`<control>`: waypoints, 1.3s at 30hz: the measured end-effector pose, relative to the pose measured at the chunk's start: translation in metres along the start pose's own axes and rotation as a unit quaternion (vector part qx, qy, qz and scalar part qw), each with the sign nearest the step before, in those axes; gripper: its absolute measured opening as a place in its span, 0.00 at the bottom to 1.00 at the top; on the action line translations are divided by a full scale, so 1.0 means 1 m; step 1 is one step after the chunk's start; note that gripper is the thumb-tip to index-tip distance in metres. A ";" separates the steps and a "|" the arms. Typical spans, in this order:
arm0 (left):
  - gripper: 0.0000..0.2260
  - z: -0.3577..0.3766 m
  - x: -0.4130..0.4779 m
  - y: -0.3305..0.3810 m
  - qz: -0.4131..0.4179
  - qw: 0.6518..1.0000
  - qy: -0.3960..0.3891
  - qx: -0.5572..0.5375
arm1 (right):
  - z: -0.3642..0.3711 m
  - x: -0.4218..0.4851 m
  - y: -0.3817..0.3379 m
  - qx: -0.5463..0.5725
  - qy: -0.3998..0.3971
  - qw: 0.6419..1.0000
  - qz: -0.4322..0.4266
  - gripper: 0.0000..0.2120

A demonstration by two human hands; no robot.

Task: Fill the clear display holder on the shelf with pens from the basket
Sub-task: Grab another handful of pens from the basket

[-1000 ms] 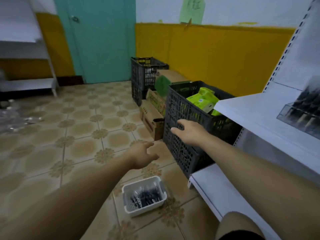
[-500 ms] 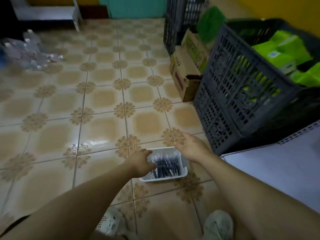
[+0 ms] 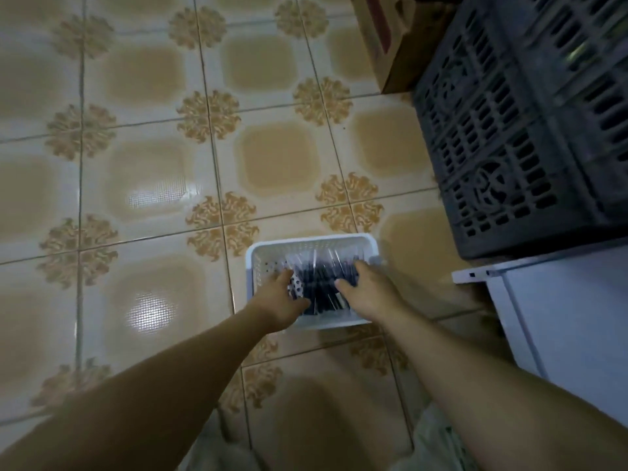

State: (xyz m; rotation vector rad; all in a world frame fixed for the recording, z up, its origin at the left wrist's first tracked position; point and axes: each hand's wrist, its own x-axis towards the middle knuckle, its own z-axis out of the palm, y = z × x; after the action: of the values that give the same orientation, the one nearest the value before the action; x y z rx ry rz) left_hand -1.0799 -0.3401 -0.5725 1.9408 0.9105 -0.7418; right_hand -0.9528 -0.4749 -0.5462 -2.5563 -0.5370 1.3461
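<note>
My left hand (image 3: 280, 297) and right hand (image 3: 372, 294) are down in the white basket (image 3: 312, 241) on the tiled floor (image 3: 278, 158), on the dark pens (image 3: 323, 283). Left fingers (image 3: 284, 277) look fairly straight, right ones are too blurry, can't tell if they're pinching anything.

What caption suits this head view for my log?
Left hand and right hand reach into the white basket of dark pens on the tiled floor beside a grey crate.

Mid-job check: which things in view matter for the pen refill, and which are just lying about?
Job: white basket, pens inside it, left hand and right hand reaching in.
Lying about: grey crate, cardboard box. The display holder is out of view.
</note>
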 end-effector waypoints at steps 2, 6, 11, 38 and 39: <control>0.35 0.007 0.018 -0.004 -0.009 1.000 0.010 -0.012 | 0.006 0.018 0.000 0.004 -0.002 1.000 0.005 0.34; 0.36 0.019 0.046 -0.011 -0.039 0.994 0.057 -0.080 | 0.022 0.045 0.001 0.014 -0.001 1.000 0.025 0.35; 0.39 0.037 0.065 -0.019 -0.047 0.980 0.059 -0.184 | 0.040 0.061 0.003 0.047 0.020 0.997 0.057 0.39; 0.24 0.052 0.087 -0.019 -0.147 0.852 0.065 -0.498 | 0.049 0.088 -0.013 0.230 -0.038 0.971 0.061 0.21; 0.26 0.053 0.086 -0.018 -0.146 0.853 0.062 -0.497 | 0.048 0.087 -0.012 0.231 -0.037 0.970 0.060 0.20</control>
State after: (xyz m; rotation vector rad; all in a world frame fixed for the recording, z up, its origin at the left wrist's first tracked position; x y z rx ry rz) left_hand -1.0546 -0.3526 -0.6712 0.9352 1.3409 -0.1919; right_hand -0.9495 -0.4275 -0.6345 -2.1913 -0.0617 1.4124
